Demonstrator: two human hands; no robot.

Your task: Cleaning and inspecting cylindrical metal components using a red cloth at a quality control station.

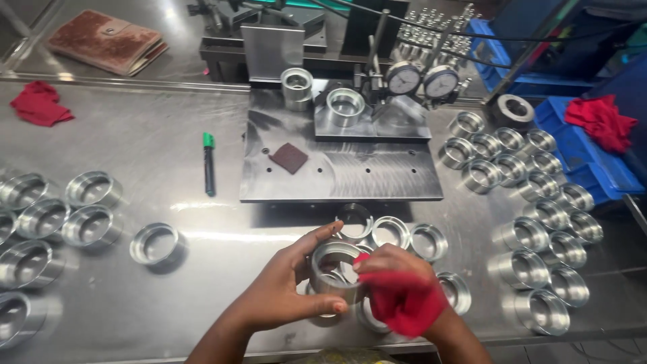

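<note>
My left hand (280, 286) grips a shiny metal ring (335, 271) by its outer wall, just above the steel bench near its front edge. My right hand (397, 280) holds a red cloth (404, 300) bunched against the ring's right side and rim. More metal rings (391, 232) lie on the bench right behind and beside both hands. On the steel gauge plate (340, 168) beyond them one ring (346, 106) sits under two dial gauges (422, 81).
Groups of rings lie at the left (67, 216) and at the right (539, 222). A single ring (156, 244), a green-capped marker (209, 163), a brown pad (289, 158), red rags (39, 103), a brown wallet (108, 40) and blue bins (579, 148) are about.
</note>
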